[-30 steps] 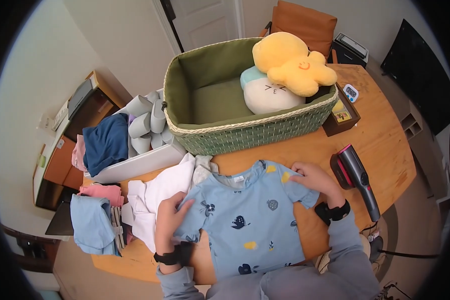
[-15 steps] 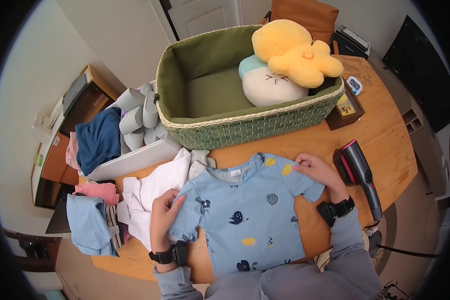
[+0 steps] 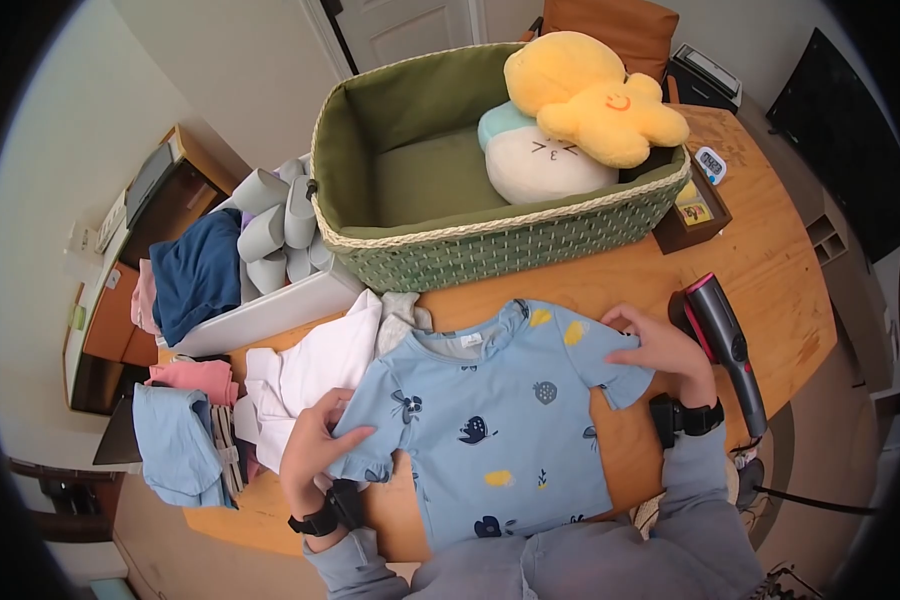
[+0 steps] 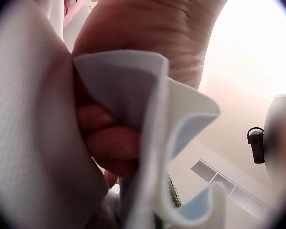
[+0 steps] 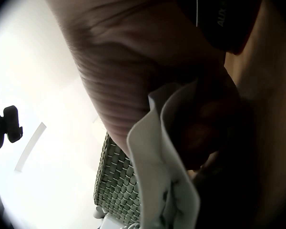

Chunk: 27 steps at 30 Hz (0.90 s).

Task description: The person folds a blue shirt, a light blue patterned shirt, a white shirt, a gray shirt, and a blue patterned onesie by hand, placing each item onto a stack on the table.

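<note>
A light blue short-sleeved shirt (image 3: 495, 430) with dark and yellow prints lies spread on the table, its neckline pointing away from me. At its left sleeve, my left hand (image 3: 315, 445) has the thumb over the cloth; the left wrist view shows the fingers of this hand (image 4: 143, 31) curled by the sleeve's folds (image 4: 155, 129). My right hand (image 3: 665, 350) holds the other sleeve, thumb on top. In the right wrist view, cloth (image 5: 155, 157) runs into the shadowed grip of that hand (image 5: 133, 67), where some fingertips are hidden.
A green woven basket (image 3: 510, 250) with plush toys (image 3: 570, 90) stands behind the shirt. White cloth (image 3: 305, 375), folded clothes (image 3: 178, 445) and a white bin (image 3: 270, 320) are left; a handheld appliance (image 3: 727, 345) and small brown box (image 3: 695, 225) are right.
Both hands have shifted outward along the sleeves, toward their lower edges. The right sleeve extends farther to the right than before, and the head view has tilted slightly.
</note>
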Tool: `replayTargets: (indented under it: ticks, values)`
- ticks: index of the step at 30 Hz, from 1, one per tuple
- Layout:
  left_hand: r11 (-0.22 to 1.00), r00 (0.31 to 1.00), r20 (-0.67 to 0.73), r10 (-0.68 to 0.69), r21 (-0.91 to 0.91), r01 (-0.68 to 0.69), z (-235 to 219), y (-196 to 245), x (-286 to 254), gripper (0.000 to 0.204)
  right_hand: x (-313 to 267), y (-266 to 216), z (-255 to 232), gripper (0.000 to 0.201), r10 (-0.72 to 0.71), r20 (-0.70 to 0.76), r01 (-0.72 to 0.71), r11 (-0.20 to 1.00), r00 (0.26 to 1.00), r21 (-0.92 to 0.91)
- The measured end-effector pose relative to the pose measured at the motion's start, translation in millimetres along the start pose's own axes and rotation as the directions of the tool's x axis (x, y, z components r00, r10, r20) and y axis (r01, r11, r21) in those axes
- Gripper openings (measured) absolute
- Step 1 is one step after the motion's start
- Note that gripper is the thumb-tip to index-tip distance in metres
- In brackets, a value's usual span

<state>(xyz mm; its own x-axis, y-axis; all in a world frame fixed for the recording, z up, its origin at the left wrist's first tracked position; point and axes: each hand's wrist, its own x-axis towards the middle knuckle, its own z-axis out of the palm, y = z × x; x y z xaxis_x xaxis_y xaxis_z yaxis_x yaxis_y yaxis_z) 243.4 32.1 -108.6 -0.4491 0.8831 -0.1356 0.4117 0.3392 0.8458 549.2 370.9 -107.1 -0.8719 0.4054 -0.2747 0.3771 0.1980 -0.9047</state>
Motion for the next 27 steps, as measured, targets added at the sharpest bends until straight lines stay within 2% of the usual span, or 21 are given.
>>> replayTargets:
  ticks: [1,2,3,5,6,7,8,9,10,11,12,13,15,16,17,18,19,20,24,26,27]
  values:
    - [0.990,0.995,0.000,-0.103,-0.101,0.103,-3.6,2.6,-3.1,0.038,-3.4,-4.0,-2.3,0.039,0.072,-0.024,-0.073,0.996,0.997,-0.043]
    - [0.959,0.979,0.009,-0.203,-0.200,0.200,-6.4,6.4,-5.1,0.043,-4.6,-4.9,-2.3,0.039,0.072,-0.024,-0.073,0.996,0.997,-0.043]
    - [0.959,0.979,0.010,-0.204,-0.200,0.202,-6.8,11.4,-6.5,0.043,-6.2,-5.0,-1.4,0.039,0.084,-0.058,-0.086,0.996,0.995,-0.033]
    - [0.906,0.971,-0.061,-0.231,-0.376,0.192,-2.5,24.9,-7.4,0.046,-10.7,-9.4,3.4,0.039,0.096,-0.094,-0.099,0.995,0.991,-0.024]
    - [0.906,0.971,-0.061,-0.232,-0.376,0.193,3.7,32.8,-8.7,0.046,-13.0,-17.2,12.8,0.041,-0.005,-0.100,0.003,1.000,0.995,-0.020]
    - [0.901,0.993,-0.042,-0.111,-0.426,0.083,13.0,41.9,-9.9,0.047,-14.5,-25.7,22.4,0.043,-0.105,-0.106,0.104,0.994,0.989,-0.016]
    - [0.879,0.999,-0.031,0.012,-0.477,-0.026,21.9,49.4,-10.5,0.048,-15.5,-36.4,31.1,0.043,-0.104,-0.106,0.103,0.995,0.989,-0.014]
    - [0.879,0.999,-0.030,0.011,-0.477,-0.024,29.7,56.0,-8.7,0.048,-16.1,-48.3,39.6,0.045,-0.150,0.036,0.145,0.984,0.988,0.101]
    - [0.887,0.995,0.007,0.097,-0.454,-0.084,36.7,62.3,-5.3,0.052,-16.1,-54.7,45.7,0.047,-0.208,0.170,0.168,0.961,0.963,0.220]
    - [0.889,0.982,0.047,0.183,-0.434,-0.145,40.5,65.3,-2.8,0.055,-14.8,-53.8,50.4,0.047,-0.206,0.168,0.166,0.961,0.964,0.221]
    - [0.929,0.988,0.000,0.156,-0.340,-0.147,43.7,59.9,0.4,0.053,-12.1,-49.7,55.2,0.047,-0.200,0.178,0.158,0.961,0.964,0.225]
    - [0.929,0.988,0.002,0.155,-0.341,-0.145,43.3,56.2,2.4,0.053,-8.5,-43.6,59.0,0.048,-0.194,0.188,0.149,0.962,0.963,0.230]
    - [0.997,0.995,-0.089,0.041,-0.058,-0.046,39.2,51.1,6.8,0.045,0.7,-25.1,61.5,0.042,-0.191,0.178,0.142,0.956,0.965,0.258]
    - [1.000,0.980,-0.198,0.012,-0.014,-0.015,41.2,51.9,8.7,0.032,2.8,-17.4,60.3,0.041,-0.146,0.100,0.100,0.926,0.984,0.364]
    - [1.000,0.980,-0.198,0.012,-0.014,-0.015,40.8,50.6,9.5,0.032,5.0,-9.5,58.7,0.039,-0.091,0.028,0.067,0.881,0.995,0.468]
    - [0.998,0.965,-0.257,-0.062,-0.042,0.053,39.7,48.2,10.2,0.028,9.0,0.6,56.2,0.039,-0.090,0.028,0.066,0.881,0.996,0.468]
    - [0.990,0.940,-0.312,-0.137,-0.074,0.120,38.8,44.5,10.8,0.025,13.7,10.9,53.2,0.041,-0.048,-0.096,0.083,0.915,0.994,0.395]
    - [0.983,0.947,-0.296,-0.122,-0.170,0.074,39.6,36.4,11.6,0.022,16.5,15.7,51.7,0.043,-0.017,-0.220,0.088,0.944,0.975,0.318]
    - [0.948,0.969,-0.179,-0.171,-0.297,0.113,49.6,26.3,15.2,0.029,19.9,12.0,56.5,0.048,0.018,-0.251,0.086,0.915,0.968,0.394]
    - [0.912,0.977,-0.135,-0.163,-0.398,0.097,58.2,25.5,15.6,0.040,20.9,8.3,60.4,0.053,0.052,-0.145,0.029,0.863,0.988,0.504]
    - [0.912,0.977,-0.135,-0.164,-0.398,0.098,59.9,23.4,16.8,0.040,21.1,9.9,61.6,0.053,0.052,-0.145,0.028,0.863,0.988,0.504]
